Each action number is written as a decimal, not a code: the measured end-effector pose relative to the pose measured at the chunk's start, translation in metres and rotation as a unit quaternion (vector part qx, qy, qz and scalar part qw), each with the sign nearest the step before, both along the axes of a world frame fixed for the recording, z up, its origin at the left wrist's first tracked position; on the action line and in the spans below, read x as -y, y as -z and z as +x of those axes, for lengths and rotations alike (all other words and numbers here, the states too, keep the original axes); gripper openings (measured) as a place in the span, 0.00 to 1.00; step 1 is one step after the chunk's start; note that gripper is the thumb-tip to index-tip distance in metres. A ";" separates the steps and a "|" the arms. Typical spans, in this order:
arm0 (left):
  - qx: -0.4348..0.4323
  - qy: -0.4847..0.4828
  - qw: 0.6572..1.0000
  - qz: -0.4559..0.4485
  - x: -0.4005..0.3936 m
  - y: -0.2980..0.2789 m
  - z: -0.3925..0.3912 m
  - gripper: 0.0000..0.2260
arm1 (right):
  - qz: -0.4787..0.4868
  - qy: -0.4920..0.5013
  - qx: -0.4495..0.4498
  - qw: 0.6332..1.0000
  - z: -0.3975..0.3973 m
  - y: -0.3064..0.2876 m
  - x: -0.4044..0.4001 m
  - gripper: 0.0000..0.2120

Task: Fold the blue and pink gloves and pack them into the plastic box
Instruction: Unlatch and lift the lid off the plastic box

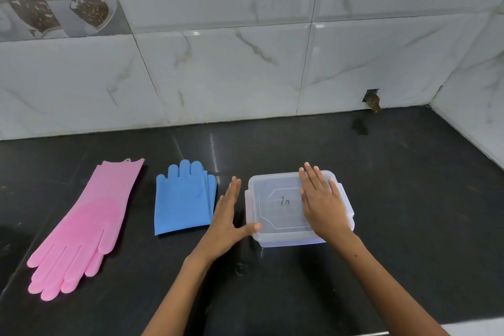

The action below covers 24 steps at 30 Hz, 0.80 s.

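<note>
Hands on the closed box, gloves waiting beside it

We judged this the opening step: the plastic box sat lidded near the middle of the black tabletop, so the lid needed to come off before any packing. Our right hand lay flat on the lid, fingers straight and pointing toward the wall edge, grasping nothing. Our left hand was released too, palm turned inward just left of the box, its thumb touching the box's near left corner. The blue gloves lay just left of that hand, apparently already doubled over. The pink gloves lay stretched out toward the tabletop's left edge, unfolded, fingers toward us. Next, we judged, the side clips wanted releasing.
</note>
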<state>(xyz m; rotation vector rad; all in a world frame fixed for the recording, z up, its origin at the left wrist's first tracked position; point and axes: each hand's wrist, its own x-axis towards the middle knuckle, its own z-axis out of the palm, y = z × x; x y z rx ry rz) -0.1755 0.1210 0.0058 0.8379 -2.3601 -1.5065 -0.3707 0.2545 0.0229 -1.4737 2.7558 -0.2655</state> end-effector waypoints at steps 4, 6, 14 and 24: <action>-0.008 0.068 0.998 0.006 0.002 0.000 0.000 0.64 | -0.003 -0.004 0.008 1.000 0.008 -0.001 -0.007 0.24; -0.011 0.081 0.997 0.008 0.004 0.000 -0.002 0.66 | -0.009 0.001 0.030 0.999 0.010 -0.004 -0.008 0.27; -0.043 0.067 0.996 -0.030 0.005 0.000 -0.004 0.67 | 0.064 -0.248 0.143 0.956 -0.006 -0.030 -0.005 0.54; -0.069 0.036 0.997 -0.015 -0.008 0.004 -0.010 0.69 | 0.132 -0.278 0.061 0.949 -0.009 -0.038 0.009 0.57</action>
